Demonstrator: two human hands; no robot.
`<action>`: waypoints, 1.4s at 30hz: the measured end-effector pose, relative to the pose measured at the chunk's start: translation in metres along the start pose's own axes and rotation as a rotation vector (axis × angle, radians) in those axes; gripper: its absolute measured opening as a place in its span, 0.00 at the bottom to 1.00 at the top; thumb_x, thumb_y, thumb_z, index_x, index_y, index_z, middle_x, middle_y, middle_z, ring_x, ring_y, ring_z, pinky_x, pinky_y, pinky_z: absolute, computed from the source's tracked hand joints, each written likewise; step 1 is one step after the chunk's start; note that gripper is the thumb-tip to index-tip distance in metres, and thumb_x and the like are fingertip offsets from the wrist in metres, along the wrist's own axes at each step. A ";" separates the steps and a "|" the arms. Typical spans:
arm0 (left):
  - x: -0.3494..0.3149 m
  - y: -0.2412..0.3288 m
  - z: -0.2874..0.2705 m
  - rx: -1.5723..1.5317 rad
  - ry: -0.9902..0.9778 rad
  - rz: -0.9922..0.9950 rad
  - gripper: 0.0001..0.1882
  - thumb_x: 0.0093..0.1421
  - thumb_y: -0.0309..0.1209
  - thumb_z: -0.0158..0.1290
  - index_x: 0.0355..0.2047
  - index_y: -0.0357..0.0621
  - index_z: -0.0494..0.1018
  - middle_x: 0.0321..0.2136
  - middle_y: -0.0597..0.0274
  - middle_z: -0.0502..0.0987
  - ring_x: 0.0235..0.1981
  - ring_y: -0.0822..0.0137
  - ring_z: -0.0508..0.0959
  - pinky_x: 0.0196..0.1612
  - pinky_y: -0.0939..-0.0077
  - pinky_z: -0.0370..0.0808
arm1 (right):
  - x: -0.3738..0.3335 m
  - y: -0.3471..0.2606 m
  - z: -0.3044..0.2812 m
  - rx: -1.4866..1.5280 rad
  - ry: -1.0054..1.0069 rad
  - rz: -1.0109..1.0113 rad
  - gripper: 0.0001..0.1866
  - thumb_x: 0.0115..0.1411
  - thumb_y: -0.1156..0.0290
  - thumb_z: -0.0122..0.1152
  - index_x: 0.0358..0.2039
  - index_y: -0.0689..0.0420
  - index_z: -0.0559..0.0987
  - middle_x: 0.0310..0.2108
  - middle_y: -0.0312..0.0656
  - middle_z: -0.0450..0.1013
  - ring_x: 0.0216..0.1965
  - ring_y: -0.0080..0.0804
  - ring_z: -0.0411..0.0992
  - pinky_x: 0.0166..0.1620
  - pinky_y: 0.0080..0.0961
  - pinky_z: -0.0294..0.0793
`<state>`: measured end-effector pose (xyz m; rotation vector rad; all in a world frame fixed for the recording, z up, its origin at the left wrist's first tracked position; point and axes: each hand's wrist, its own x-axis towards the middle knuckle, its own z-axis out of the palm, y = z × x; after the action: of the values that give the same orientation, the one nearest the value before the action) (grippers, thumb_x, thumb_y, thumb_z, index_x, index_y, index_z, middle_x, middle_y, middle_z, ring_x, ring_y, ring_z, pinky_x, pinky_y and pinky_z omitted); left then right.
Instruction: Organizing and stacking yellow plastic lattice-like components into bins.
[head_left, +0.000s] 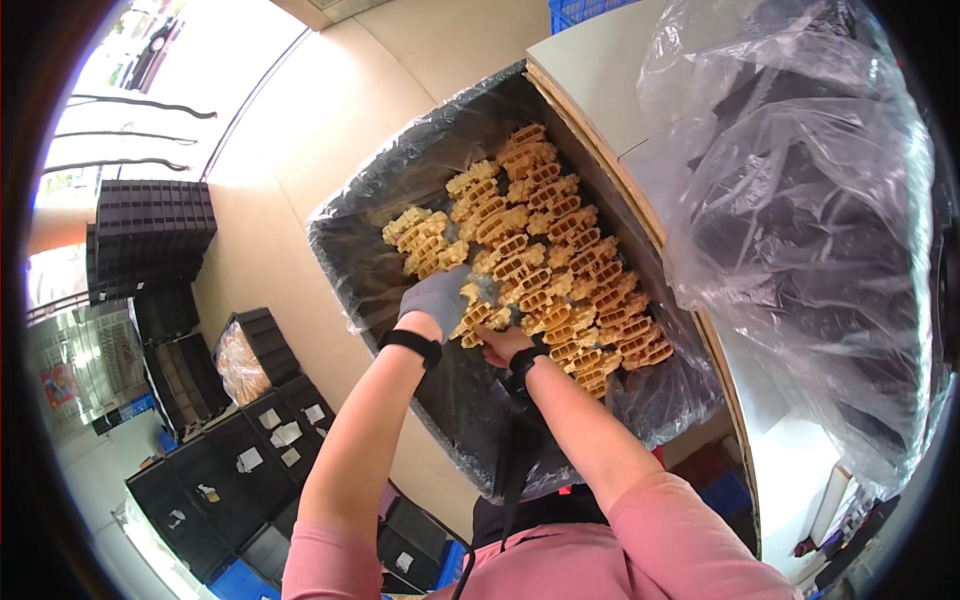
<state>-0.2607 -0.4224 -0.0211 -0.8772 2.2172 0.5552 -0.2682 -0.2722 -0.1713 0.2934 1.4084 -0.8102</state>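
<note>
A dark crate (375,190) lined with clear plastic film stands in front of me. Inside it, golden waffle-like pieces (540,270) with rectangular hollows and lumpy yellow edges lie in slanting rows. My left hand (437,298), in a grey glove, closes around a small group of these pieces (474,322) at the left of the rows. Its fingertips are partly hidden behind them. My right hand (503,345), bare, pinches the near side of the same group. A shorter row (424,240) lies just beyond my left hand. Both wrists carry black bands.
A pale board-edged tabletop (600,85) runs along the crate's right side, with a large clear plastic bag (800,190) over dark contents. Stacked black crates (150,240) stand at left. More black crates (230,470) and a bagged load (240,365) sit lower left.
</note>
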 end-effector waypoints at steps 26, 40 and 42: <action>-0.298 0.066 -0.063 -1.794 0.736 0.141 0.20 0.64 0.25 0.47 0.56 0.35 0.65 0.43 0.58 0.74 0.46 0.68 0.75 0.48 0.77 0.71 | -0.539 -0.261 -0.292 -1.336 0.746 -1.114 0.19 0.55 0.66 0.63 0.46 0.59 0.73 0.42 0.42 0.73 0.47 0.35 0.71 0.51 0.28 0.70; -0.286 0.264 -0.122 -1.608 0.048 0.965 0.27 0.62 0.19 0.48 0.62 0.41 0.58 0.53 0.55 0.69 0.53 0.63 0.72 0.55 0.68 0.70 | -0.593 -0.243 -0.293 -1.256 0.373 -1.108 0.23 0.50 0.69 0.64 0.47 0.58 0.71 0.39 0.45 0.73 0.41 0.38 0.74 0.43 0.29 0.74; -0.284 0.280 -0.135 -2.080 -0.258 0.774 0.27 0.65 0.24 0.46 0.64 0.41 0.53 0.57 0.54 0.65 0.55 0.60 0.71 0.57 0.63 0.70 | -0.601 -0.224 -0.254 -1.395 0.174 -1.189 0.24 0.53 0.65 0.66 0.49 0.58 0.70 0.43 0.46 0.72 0.41 0.38 0.75 0.44 0.34 0.74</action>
<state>-0.3671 -0.1891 0.3128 -0.4892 0.8943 3.2060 -0.5791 -0.0747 0.4125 -1.6964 1.9406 -0.4855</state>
